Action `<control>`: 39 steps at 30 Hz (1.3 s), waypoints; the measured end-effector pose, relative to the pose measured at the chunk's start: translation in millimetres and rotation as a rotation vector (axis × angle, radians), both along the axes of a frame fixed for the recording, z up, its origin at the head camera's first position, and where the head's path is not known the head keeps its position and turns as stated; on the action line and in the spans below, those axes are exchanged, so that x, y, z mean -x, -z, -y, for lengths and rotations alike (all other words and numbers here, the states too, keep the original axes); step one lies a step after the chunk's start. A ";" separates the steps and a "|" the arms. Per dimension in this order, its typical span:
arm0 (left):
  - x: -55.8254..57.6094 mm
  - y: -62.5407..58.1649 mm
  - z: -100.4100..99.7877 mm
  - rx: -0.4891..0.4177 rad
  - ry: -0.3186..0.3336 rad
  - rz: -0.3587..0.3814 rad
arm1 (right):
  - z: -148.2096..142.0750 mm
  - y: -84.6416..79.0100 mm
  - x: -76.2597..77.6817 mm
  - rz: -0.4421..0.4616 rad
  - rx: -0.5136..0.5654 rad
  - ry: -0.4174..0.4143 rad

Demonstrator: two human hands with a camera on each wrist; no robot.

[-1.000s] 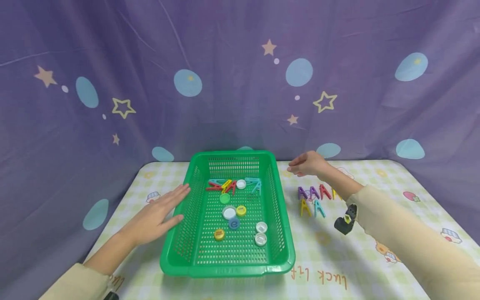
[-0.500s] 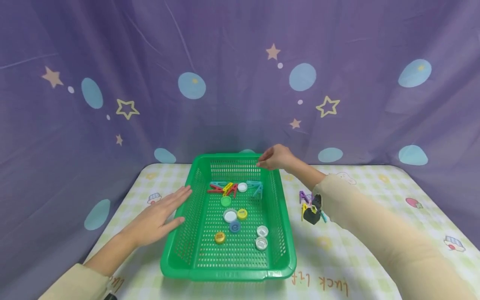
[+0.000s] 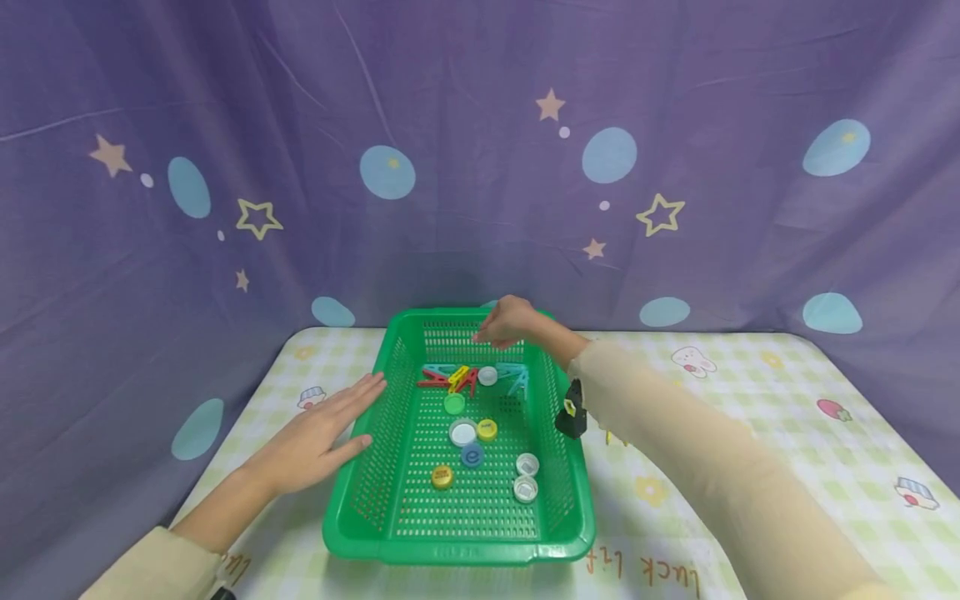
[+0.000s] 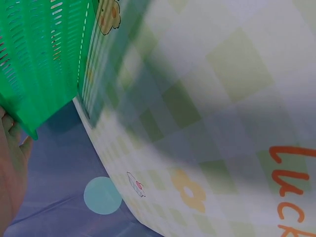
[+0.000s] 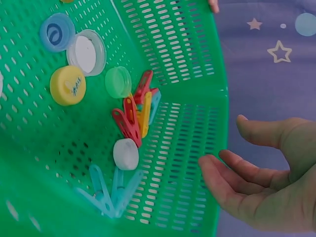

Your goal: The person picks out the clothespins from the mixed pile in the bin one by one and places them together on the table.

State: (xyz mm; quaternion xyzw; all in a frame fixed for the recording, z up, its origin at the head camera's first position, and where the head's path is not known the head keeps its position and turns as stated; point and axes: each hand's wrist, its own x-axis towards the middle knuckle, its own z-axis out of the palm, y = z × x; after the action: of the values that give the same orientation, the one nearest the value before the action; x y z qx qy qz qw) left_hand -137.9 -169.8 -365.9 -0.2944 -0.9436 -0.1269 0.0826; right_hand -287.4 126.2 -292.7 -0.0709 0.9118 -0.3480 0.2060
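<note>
A green plastic basket (image 3: 457, 553) stands in the head view. My left hand (image 3: 318, 437) rests its straight fingers against the basket's left rim. Over the far end of the basket hovers my right hand (image 3: 512, 320). In the right wrist view its thumb and loosely bent fingers stand apart and hold nothing. Below it lie red clothespins (image 5: 129, 121), a yellow clothespin (image 5: 145, 114) and teal clothespins (image 5: 109, 195), with a white cap (image 5: 126, 154) among them. Nearer me in the basket are a green cap (image 3: 454, 404), a yellow cap (image 3: 487, 429), a blue cap (image 3: 472, 455) and several others.
A checked cloth (image 3: 735, 433) covers the table. On it, right of the basket, part of a yellow clothespin (image 3: 617, 437) shows under my right sleeve (image 3: 675, 433), which hides the area behind. A purple curtain (image 3: 465, 125) hangs at the back.
My right hand has moved left, from beside the clothespins on the table to over the basket's far end. The left hand stays at the rim. The basket's contents look the same.
</note>
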 end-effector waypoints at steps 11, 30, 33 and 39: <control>-1.5 0.1 -1.1 -0.004 0.003 0.001 | 17.5 22.5 11.5 -0.073 -0.447 -0.132; 0.8 -1.1 -2.2 0.005 0.003 0.022 | 16.9 31.6 -5.2 0.353 -0.495 -0.248; 0.3 -2.2 -1.2 0.006 0.000 0.022 | 22.6 31.7 -11.2 0.332 -0.511 -0.312; -1.1 -2.5 0.6 0.003 -0.003 0.020 | 30.1 36.1 -23.5 0.172 -0.408 -0.298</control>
State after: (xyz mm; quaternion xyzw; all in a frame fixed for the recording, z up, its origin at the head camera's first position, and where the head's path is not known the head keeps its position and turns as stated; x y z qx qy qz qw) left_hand -136.8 -170.4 -363.4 -0.2918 -0.9450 -0.1285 0.0728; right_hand -263.9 96.1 -328.8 -0.1317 0.9218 -0.1278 0.3415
